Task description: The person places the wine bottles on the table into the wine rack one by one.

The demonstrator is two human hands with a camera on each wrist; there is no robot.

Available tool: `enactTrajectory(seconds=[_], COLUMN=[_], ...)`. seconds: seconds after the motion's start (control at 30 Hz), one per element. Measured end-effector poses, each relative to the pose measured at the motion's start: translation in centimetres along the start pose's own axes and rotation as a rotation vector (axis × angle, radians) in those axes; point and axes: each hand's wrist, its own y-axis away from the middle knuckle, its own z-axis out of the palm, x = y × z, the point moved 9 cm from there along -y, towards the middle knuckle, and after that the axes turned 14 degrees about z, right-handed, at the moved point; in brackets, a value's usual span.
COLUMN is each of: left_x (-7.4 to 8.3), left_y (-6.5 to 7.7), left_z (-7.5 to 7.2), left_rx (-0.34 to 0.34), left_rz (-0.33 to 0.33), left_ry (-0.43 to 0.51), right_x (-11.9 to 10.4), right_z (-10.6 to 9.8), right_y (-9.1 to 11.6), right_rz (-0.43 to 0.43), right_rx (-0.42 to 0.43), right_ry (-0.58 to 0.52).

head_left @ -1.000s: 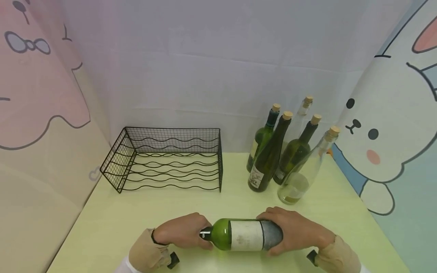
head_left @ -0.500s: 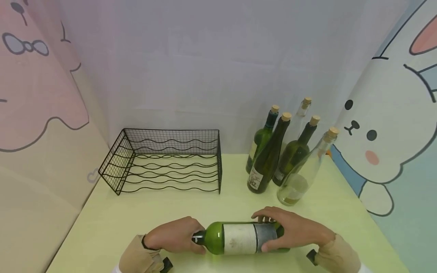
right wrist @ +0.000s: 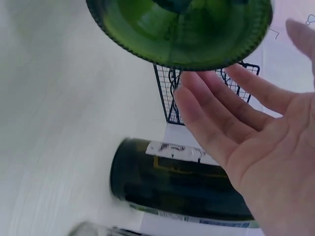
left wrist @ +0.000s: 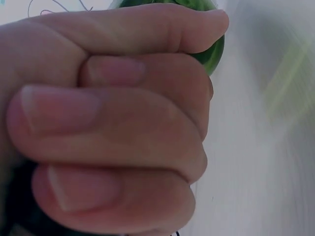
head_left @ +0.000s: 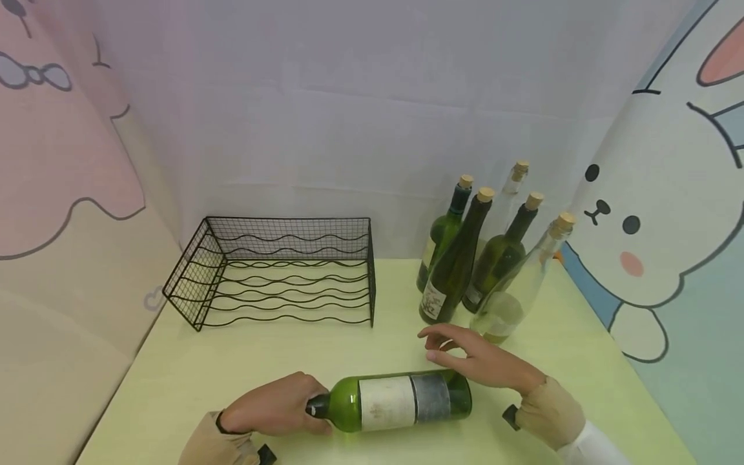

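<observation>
A green wine bottle (head_left: 387, 402) with a pale label and a grey band lies on its side near the front of the table. My left hand (head_left: 278, 405) grips its dark neck. In the left wrist view, the curled fingers (left wrist: 123, 118) fill the frame, and green glass shows behind them. My right hand (head_left: 473, 355) is off the bottle, just above and behind its base end, with fingers loosely bent and nothing in them. The right wrist view has the bottle's round base (right wrist: 184, 29) close by the fingertips.
A black wire wine rack (head_left: 279, 278) with wavy rails stands at the back left. Several corked bottles stand upright at the back right, among them a dark one (head_left: 456, 265) and a clear one (head_left: 517, 297), close beyond my right hand.
My right hand has let go of the bottle's base end and lifted away toward the back. My left hand has drawn the bottle to the left, and its base now angles slightly backward.
</observation>
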Motion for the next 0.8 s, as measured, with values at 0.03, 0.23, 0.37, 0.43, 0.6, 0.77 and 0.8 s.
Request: enactTrajectory(seconds=[0.03,0.23,0.37,0.43,0.6,0.77,0.8], left_x=[-0.1,-0.4,-0.8,-0.9,-1.0,-1.0,-1.1], left_y=[0.2,1.4,2.1,2.5,4.0,5.3,5.5], left_z=[0.0,-0.3,-0.4,-0.4,-0.7,-1.1,-1.2], left_rx=[0.005,0.033,0.045,0.049,0.076,0.117,0.127], left_rz=[-0.006,-0.008,-0.009,-0.006,-0.020,-0.046,-0.053], left_ry=[0.019,0.051,0.055,0.065,0.072,0.041,0.037], right_x=[-0.1,-0.9,-1.0,-1.0,-1.3,-2.0,-2.1], right_z=[-0.1,-0.5,-0.8,-1.0,-0.9,-1.2,-1.3], right_y=[-0.3,-1.9,-2.7,-3.1,-4.5,-5.7,-5.9], right_rz=[0.000,-0.018,-0.021,-0.020,-0.045,-0.049,-0.051], right_rx=[0.010,0.096,0.140,0.159,0.218,0.302,0.316], right_ry=[-0.003,-0.021,-0.036,-0.047,-0.098,-0.136,-0.143])
